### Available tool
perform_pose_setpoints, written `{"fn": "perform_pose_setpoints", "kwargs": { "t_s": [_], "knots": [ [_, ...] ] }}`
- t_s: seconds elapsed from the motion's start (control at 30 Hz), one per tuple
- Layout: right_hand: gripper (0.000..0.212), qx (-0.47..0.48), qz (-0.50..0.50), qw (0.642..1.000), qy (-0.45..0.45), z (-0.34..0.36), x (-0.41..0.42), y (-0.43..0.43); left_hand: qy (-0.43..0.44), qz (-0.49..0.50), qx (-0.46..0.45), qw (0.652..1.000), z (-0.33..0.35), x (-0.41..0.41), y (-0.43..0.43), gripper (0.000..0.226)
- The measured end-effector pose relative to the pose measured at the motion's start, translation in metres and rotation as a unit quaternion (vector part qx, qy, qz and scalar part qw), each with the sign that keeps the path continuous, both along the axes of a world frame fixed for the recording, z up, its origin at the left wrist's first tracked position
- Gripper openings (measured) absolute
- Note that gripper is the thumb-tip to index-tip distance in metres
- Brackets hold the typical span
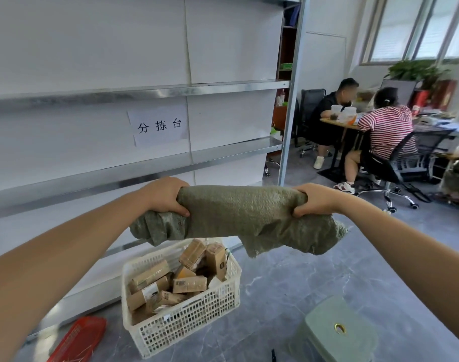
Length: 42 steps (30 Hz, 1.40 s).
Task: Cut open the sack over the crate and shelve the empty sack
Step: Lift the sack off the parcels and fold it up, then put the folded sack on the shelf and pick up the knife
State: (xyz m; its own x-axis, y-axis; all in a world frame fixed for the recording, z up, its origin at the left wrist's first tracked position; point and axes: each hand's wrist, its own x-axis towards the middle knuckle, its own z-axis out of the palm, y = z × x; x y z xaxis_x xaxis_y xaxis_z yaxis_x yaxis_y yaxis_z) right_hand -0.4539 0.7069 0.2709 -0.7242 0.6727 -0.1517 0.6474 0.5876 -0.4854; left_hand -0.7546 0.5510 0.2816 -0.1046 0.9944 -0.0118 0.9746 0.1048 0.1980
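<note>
The green woven sack (pixel 238 215) is bunched into a limp roll and held level in front of me, above the crate. My left hand (pixel 165 195) grips its left end and my right hand (pixel 317 199) grips its right end; loose folds hang below both fists. On the floor below stands the white plastic crate (pixel 186 322), filled with several small cardboard boxes (pixel 189 283). The metal shelving (pixel 144 168) rises just behind the sack, its boards bare.
A red flat basket (pixel 79 340) lies on the floor at the left. A green plastic stool (pixel 338 333) stands at the lower right, a small dark object (pixel 274 355) beside it. Two people sit at a desk (pixel 338 122) to the right on office chairs.
</note>
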Motion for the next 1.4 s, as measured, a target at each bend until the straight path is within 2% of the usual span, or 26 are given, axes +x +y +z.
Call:
{"fn": "perform_pose_setpoints", "kwargs": {
  "t_s": [0.2,0.37,0.53,0.77,1.03,1.4],
  "knots": [
    [0.030,0.067,-0.020,0.997,0.037,-0.005,0.013,0.085,0.007,0.001,0.023,1.000,-0.007,0.007,0.091,0.028],
    [0.022,0.106,-0.024,0.993,0.039,-0.003,0.009,0.166,0.015,0.027,0.089,0.996,-0.021,0.009,0.166,0.052],
    [0.021,0.127,-0.022,0.991,0.044,-0.010,-0.005,0.237,0.008,0.044,0.123,0.991,-0.035,0.000,0.231,0.050],
    [0.023,0.129,-0.032,0.990,0.039,-0.024,-0.037,0.349,0.004,0.055,0.072,0.996,-0.046,-0.031,0.339,0.046],
    [0.040,0.115,-0.041,0.992,0.039,-0.033,-0.106,0.498,-0.031,0.044,-0.017,0.998,-0.048,-0.099,0.485,0.046],
    [0.046,0.100,-0.045,0.993,0.045,-0.040,-0.172,0.677,-0.048,0.074,-0.021,0.996,-0.059,-0.159,0.651,0.043]
  ]
}}
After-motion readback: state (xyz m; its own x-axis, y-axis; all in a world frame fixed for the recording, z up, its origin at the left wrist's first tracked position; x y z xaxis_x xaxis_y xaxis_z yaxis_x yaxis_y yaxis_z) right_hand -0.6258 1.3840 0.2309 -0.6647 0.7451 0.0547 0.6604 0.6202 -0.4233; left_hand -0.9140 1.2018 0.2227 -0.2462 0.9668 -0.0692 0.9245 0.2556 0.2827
